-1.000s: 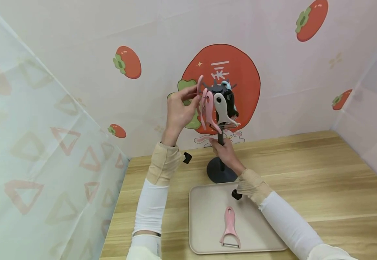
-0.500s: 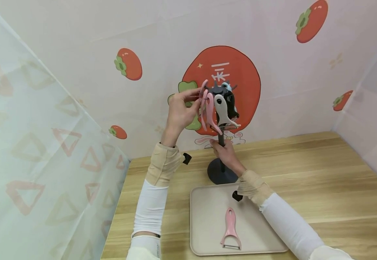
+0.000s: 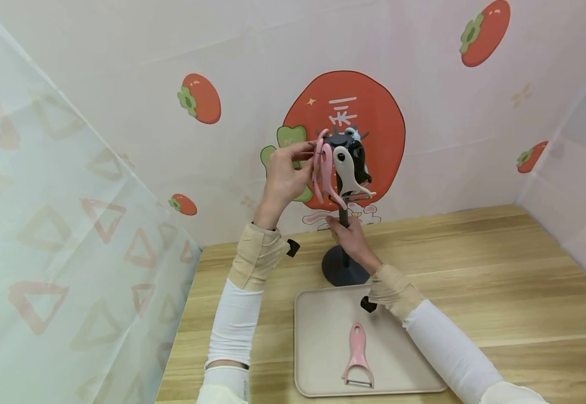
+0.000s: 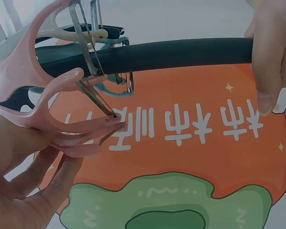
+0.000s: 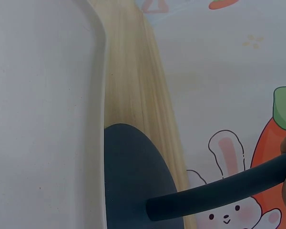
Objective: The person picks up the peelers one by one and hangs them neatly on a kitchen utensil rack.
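Observation:
My left hand (image 3: pixel 285 178) pinches a pink peeler (image 3: pixel 324 133) by its handle, at the left side of a dark rotating utensil stand (image 3: pixel 340 140). Two more pink peelers hang right beside it, the front pink peeler (image 3: pixel 327 177) overlapping the others. Further round hang a white peeler (image 3: pixel 344 171), a black peeler (image 3: pixel 358 160) and a light blue one (image 3: pixel 351 132), partly hidden. Lower down, my right hand (image 3: pixel 354 242) grips the stand's upright pole (image 4: pixel 181 53). In the left wrist view, peeler blades and pink handles crowd near my left fingers (image 4: pixel 62 176).
Just in front of the stand's round base (image 3: pixel 342 269) lies a beige tray (image 3: pixel 318 342). Another pink peeler (image 3: pixel 357 345) lies on it. The wooden table (image 3: pixel 494 280) meets a printed wall (image 3: pixel 252 84) behind the stand and a curtain-like side (image 3: pixel 96 252) at the left.
My left hand has moved slightly right, bringing the pinched pink peeler in from the outer left and lower, against the stand's hooks. My right hand keeps its grip on the pole.

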`<action>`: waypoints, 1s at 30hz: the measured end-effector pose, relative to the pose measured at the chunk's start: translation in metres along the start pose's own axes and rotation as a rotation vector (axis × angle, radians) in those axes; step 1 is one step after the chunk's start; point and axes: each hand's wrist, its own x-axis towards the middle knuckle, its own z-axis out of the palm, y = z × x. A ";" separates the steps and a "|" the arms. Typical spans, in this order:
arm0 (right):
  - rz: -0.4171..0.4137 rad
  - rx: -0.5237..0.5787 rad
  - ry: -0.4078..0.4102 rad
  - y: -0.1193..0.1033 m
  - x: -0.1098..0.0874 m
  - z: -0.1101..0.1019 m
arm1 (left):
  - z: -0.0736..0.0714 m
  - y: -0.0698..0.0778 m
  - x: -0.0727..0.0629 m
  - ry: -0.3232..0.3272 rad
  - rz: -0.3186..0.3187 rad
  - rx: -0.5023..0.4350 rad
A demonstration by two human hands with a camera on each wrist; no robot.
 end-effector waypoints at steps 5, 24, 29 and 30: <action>0.010 -0.020 0.003 0.000 -0.001 0.000 | 0.000 0.001 -0.002 -0.008 -0.001 0.011; -0.011 -0.032 0.004 0.001 -0.002 -0.002 | -0.001 -0.004 -0.010 -0.060 0.014 -0.039; -0.007 -0.032 -0.003 0.000 -0.001 -0.001 | -0.006 -0.008 -0.021 -0.044 0.011 -0.071; -0.011 -0.034 -0.005 0.000 -0.001 -0.001 | -0.007 -0.009 -0.024 -0.035 0.014 -0.068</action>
